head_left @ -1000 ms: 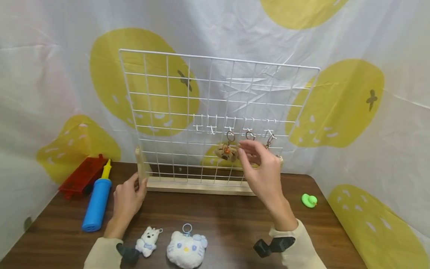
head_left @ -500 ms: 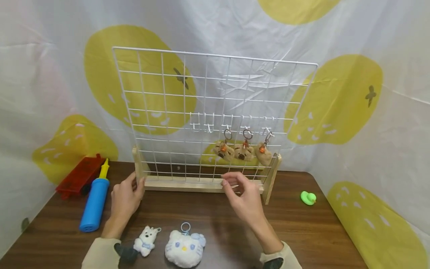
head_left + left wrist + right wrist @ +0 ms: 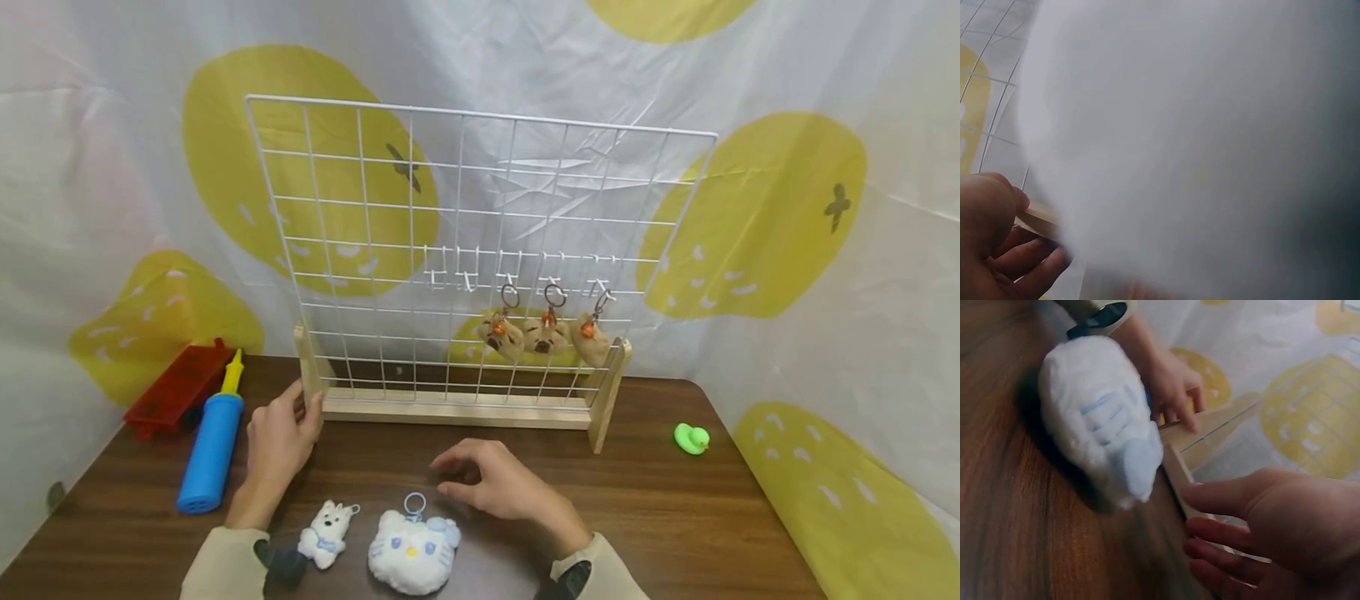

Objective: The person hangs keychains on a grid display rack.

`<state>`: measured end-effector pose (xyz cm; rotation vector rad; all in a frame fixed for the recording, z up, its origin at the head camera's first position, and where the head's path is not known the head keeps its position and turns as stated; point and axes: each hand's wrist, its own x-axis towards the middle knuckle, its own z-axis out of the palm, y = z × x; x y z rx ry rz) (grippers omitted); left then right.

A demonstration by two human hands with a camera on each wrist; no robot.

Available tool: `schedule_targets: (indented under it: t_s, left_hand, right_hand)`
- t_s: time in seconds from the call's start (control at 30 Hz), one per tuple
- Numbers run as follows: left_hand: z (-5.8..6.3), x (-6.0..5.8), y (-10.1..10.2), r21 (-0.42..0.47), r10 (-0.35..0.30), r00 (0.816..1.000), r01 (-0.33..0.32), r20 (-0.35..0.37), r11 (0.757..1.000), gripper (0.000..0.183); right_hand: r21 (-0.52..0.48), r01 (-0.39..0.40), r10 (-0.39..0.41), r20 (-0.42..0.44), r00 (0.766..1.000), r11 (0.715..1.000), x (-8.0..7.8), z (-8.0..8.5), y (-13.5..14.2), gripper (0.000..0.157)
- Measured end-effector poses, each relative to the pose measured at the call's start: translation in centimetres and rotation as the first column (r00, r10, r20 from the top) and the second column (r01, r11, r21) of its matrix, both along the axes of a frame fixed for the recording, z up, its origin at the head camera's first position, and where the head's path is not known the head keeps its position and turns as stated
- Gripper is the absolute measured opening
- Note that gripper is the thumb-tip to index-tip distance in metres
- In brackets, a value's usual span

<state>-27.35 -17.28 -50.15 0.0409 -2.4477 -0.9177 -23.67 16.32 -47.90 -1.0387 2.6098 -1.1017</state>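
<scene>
My left hand (image 3: 281, 433) grips the left wooden upright (image 3: 307, 358) of a stand bearing a white wire grid (image 3: 461, 200). In the left wrist view, thumb and fingers lie on either side of the wood (image 3: 1040, 220). My right hand (image 3: 495, 483) hovers over the table with loosely bent fingers, holding nothing. Near its fingertips lies a white plush cat-head keychain (image 3: 412, 558) with a blue bow and a ring (image 3: 415, 505). Left of that is a small white plush dog keychain (image 3: 327, 533). Three brown plush keychains (image 3: 546, 336) hang from white hooks on the grid.
More white hooks (image 3: 467, 271) sit left of the hanging keychains. A blue hand pump (image 3: 212, 454) with a yellow nozzle and a red toy trailer (image 3: 180, 387) lie at the left. To the right sits a green toy duck (image 3: 692, 438). A patterned curtain hangs behind the table.
My right hand has moved down and left from the hanging brown keychains to just above the plush cat head's ring. The left hand stays on the upright.
</scene>
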Motion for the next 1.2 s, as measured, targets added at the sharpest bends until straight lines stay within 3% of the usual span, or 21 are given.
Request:
schedule_targets:
  t_s: [0.17,0.47,0.87,1.2]
  left_hand:
    - [0.1,0.1,0.1,0.007,0.001,1.0,-0.001,0.014,1.0,0.041]
    - [0.3,-0.1,0.4,0.023,-0.002,1.0,0.002,0.007,1.0,0.04]
    - [0.2,-0.1,0.3,0.019,0.001,1.0,-0.001,0.009,1.0,0.04]
    - [0.2,0.0,0.1,0.015,0.004,1.0,-0.005,0.017,1.0,0.039]
  right_hand:
    - [0.09,-0.125,0.125,0.005,0.992,0.988,-0.9,-0.8,-1.0,0.035]
    - [0.231,-0.192,0.19,0.031,0.981,0.954,-1.3,-0.5,-2.1,0.033]
    - [0.155,-0.108,0.107,0.019,0.994,0.982,-1.5,-1.5,-1.7,0.023]
    - [0.058,-0.038,0.034,0.068,0.997,0.998,-1.5,-2.4,-1.2,0.012]
